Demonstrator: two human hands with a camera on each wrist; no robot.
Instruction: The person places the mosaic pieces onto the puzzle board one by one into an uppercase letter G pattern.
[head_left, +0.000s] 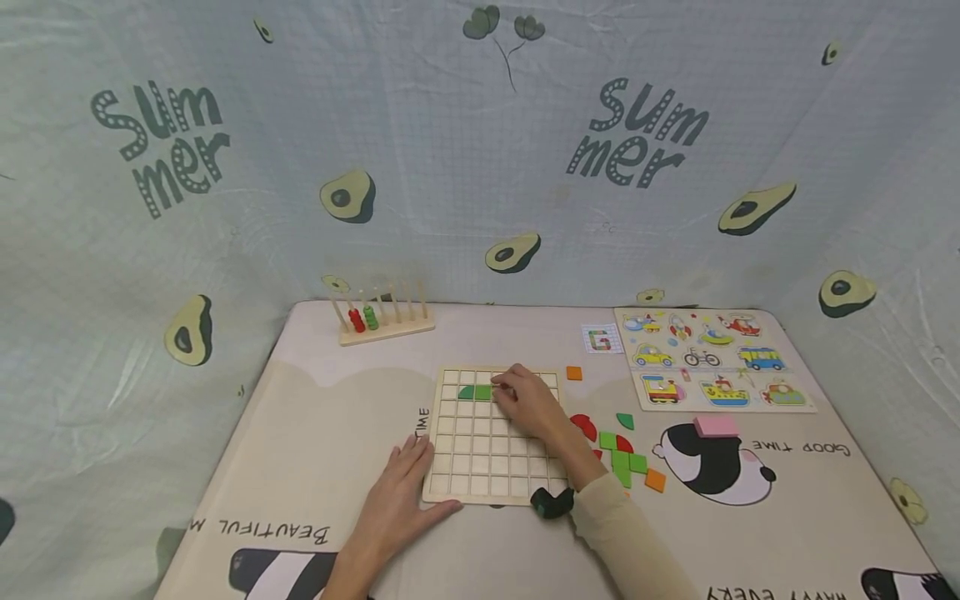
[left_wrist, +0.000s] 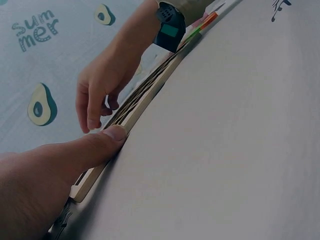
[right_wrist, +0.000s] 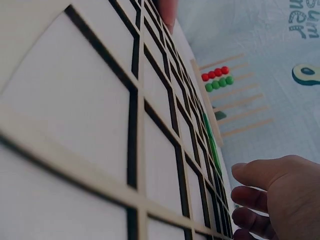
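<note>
Nearest the head camera, a pale sleeve covers the right forearm, with a dark device strapped at the wrist. Beyond it, the right hand is over the upper part of a wooden grid board, its grip released: fingers loosely bent, thumb apart from them. Just beside the fingertips, in the second row from the top, lie a green square and, to its left, a green quarter-round piece. The left hand has its grip spread, fingertips at the board's left edge and thumb on its near edge.

Right of the board, loose on the table, sit red pieces, green squares, a second green quarter-round and an orange square; another orange square lies by the upper right corner.

Farther out are a pink block, a small card with a coloured pattern and a vehicle picture board. At the far left stands a peg rack with red and green beads. Behind everything hangs an avocado-print curtain.
</note>
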